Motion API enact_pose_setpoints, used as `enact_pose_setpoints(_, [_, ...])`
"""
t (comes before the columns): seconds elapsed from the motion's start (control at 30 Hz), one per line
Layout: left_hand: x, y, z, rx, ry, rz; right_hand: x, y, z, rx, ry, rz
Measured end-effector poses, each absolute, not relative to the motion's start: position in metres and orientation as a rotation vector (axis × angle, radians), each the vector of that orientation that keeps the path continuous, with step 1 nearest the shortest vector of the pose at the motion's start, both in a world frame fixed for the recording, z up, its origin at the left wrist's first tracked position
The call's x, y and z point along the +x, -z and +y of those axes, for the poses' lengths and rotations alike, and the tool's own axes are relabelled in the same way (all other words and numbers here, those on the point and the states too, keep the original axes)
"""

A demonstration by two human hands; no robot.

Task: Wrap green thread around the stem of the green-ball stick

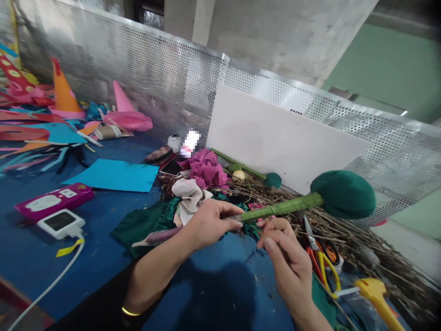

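My left hand (208, 223) is wrapped round a stick (282, 208) bound in light green, held at a slant above the blue table. A padded dark green fabric ball (342, 194) caps its right end. The stick's lower part, past my wrist, is wound in purple (163, 236). Just below the green binding, my right hand (289, 262) has its thumb and fingers pinched together on a thin greenish thread that shows only faintly. Under the stick lie dark green cloth (148, 223) and a whitish cloth (189, 195).
Scissors (312, 234) with bright handles and a yellow glue gun (375, 296) lie right, beside dry stems (386, 253). Left are a blue sheet (117, 174), a purple box (55, 201), a white corded device (62, 224) and felt hats (65, 94). Perforated metal (138, 59) borders the back.
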State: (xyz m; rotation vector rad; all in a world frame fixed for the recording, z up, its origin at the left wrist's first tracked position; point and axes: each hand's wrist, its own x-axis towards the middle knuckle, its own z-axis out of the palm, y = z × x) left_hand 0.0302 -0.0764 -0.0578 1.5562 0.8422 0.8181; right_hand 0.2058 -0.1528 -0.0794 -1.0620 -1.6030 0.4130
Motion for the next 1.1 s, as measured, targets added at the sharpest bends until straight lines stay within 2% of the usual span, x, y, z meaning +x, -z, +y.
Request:
enact_pose_setpoints(0.13, [0.037,0.066,-0.078,1.518,-0.777,0.781,0.196,0.085,-0.153,-0.733,-0.791,-1.443])
enact_pose_setpoints(0.23, [0.040,0.071,-0.080,1.628,-0.765,0.820,0.188,0.092,-0.152,-0.708,-0.959,-1.258])
enact_pose_setpoints(0.53, [0.044,0.072,-0.087,1.696,-0.847,0.995,0.183,0.098,-0.164,-1.007,-0.489,-1.388])
enact_pose_setpoints(0.8, [0.043,0.068,-0.089,1.919,-0.754,1.181,0.185,0.101,-0.163,-1.029,-0.465,-1.479])
enact_pose_setpoints(0.93, [0.043,0.065,-0.094,2.111,-0.693,1.251,0.195,0.087,-0.158,-0.961,-0.593,-1.522])
enact_pose_setpoints(1.1, [0.046,0.064,-0.100,2.273,-0.583,1.215,0.206,0.070,-0.150,-1.028,-0.561,-1.563])
